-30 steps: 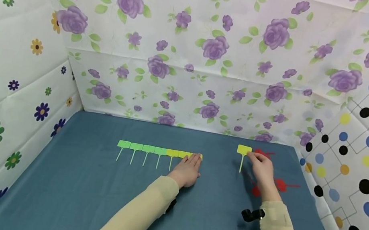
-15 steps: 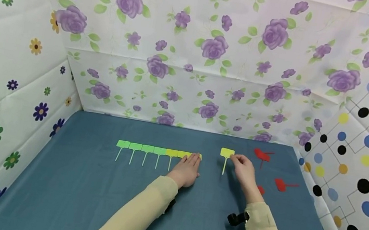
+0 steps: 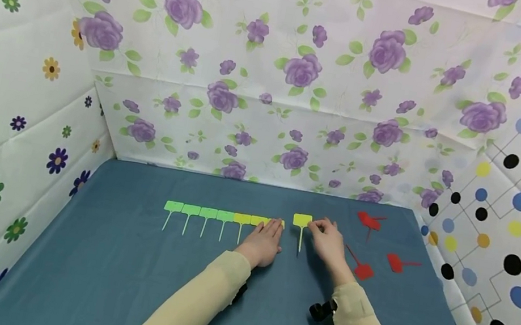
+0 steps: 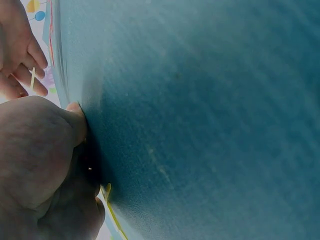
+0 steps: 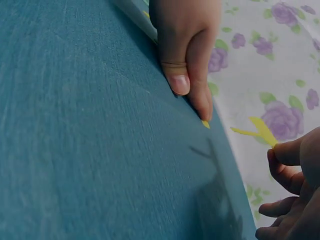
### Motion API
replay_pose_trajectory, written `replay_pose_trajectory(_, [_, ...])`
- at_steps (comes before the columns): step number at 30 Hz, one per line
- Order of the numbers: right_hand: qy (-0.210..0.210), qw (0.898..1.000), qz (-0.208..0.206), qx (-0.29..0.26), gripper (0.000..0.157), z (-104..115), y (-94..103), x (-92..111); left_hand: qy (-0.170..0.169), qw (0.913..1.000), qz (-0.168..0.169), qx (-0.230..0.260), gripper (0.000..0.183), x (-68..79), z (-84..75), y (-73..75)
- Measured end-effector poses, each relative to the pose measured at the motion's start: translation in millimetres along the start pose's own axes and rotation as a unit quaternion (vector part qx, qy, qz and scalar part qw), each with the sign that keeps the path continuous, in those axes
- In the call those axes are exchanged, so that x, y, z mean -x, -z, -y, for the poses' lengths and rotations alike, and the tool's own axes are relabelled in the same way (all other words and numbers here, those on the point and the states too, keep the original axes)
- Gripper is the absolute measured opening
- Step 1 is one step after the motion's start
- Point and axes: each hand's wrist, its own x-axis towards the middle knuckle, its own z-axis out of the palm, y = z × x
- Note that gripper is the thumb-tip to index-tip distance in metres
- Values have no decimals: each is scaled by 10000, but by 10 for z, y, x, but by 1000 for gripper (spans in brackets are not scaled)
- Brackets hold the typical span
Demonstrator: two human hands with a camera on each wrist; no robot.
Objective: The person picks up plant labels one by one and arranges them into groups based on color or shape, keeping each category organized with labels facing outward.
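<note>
My right hand (image 3: 329, 247) pinches a yellow T-shaped plant label (image 3: 302, 221) by its head's right edge, thumb against finger, held above the table with its stem pointing down. In the right wrist view this raised yellow label (image 5: 265, 132) is seen edge-on against the floral cloth. My left hand (image 3: 261, 242) lies with straight fingers over the right end of a row of labels and covers part of its yellow ones. Green plant labels (image 3: 191, 210) form the row's left part, heads side by side, stems toward me. A yellow row label (image 3: 242, 218) adjoins them.
Red plant labels lie loose on the right: a pair overlapping (image 3: 369, 221), one turned sideways (image 3: 396, 262), and one near my right wrist (image 3: 364, 271). Blue cloth (image 3: 107, 275) covers the table. Floral fabric (image 3: 271, 101) rises behind it, with patterned fabric at both sides.
My right hand has carried the yellow label leftward and a little toward me, from beside the red labels to near the row's right end. The left hand stays in place.
</note>
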Motion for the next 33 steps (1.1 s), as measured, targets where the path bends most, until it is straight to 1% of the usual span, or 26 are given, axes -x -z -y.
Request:
replay_pose_trajectory(5, [29, 9994, 8, 342, 45, 10, -87, -54, 9, 10000, 2, -24, 65, -6, 7, -13])
replay_pose_trajectory(15, [107, 9967, -20, 806, 40, 43, -168, -122, 58, 10000, 41, -32, 66, -13, -7, -30])
replay_pose_trajectory(21, [49, 9955, 3, 945, 40, 62, -184, -149, 46, 10000, 6, -47, 65, -25, -5, -26])
replay_pose_trajectory(29, [-61, 9925, 23, 1217, 39, 34, -221, -200, 65, 10000, -8, -12, 66, -36, -4, -45])
replay_pose_trajectory(33, [-21, 9912, 26, 1325, 38, 28, -223, -211, 61, 10000, 1, -10, 66, -43, -5, -46])
